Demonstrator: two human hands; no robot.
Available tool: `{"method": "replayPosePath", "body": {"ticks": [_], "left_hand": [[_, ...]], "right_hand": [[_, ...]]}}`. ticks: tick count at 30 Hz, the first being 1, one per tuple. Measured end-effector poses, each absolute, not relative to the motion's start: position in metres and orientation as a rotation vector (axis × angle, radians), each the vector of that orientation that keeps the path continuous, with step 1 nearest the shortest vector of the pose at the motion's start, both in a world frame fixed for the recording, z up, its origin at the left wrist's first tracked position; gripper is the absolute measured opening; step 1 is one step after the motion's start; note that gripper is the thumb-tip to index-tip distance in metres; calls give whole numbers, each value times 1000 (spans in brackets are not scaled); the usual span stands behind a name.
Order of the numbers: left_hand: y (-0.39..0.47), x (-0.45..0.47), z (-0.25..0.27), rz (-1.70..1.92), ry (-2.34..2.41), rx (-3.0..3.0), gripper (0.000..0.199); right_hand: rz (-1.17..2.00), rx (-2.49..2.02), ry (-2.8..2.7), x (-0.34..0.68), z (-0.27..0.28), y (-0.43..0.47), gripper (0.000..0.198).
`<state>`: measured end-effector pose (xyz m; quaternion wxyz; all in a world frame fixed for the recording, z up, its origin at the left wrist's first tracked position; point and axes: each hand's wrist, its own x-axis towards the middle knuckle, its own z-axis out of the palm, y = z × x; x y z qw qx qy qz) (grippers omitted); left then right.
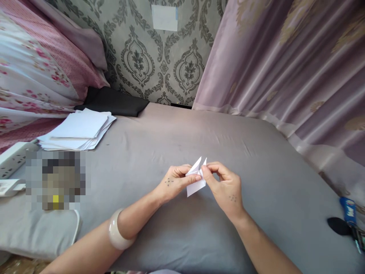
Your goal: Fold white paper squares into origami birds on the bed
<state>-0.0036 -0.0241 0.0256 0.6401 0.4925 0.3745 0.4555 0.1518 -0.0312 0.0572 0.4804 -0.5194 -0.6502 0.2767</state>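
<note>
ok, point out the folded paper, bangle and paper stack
Folded paper (196, 187), head view: lower flap.
Bangle (114, 230), head view: outer surface.
Paper stack (81, 125), head view: top sheet.

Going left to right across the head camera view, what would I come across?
Power strip, paper stack, bracelet, left hand, folded paper, right hand, small blue object.

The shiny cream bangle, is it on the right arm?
No, the shiny cream bangle circles the left forearm, while the right forearm is bare.
</note>
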Motion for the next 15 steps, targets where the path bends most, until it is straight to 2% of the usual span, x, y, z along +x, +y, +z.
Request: {"method": "replayPosePath", "body": {"ticks": [4,8,10,13,15], "left_hand": [[-26,-2,28,1041,833,1049,20],[-27,-3,30,1034,852,1003,24],[-27,-4,30,1028,853,1029,25],[-26,-6,28,1038,828,1055,24],[-25,-7,27,1049,817,1060,23]], "right_hand": [[347,-1197,-1662,143,54,-34,15],[236,-1128,-1687,137,53,-35,15],[293,-1161,-1659,136,53,-35,17],[557,-1277,-1516,138,57,-32,10],[794,-1300,-1466,141,61,-29,23]]}}
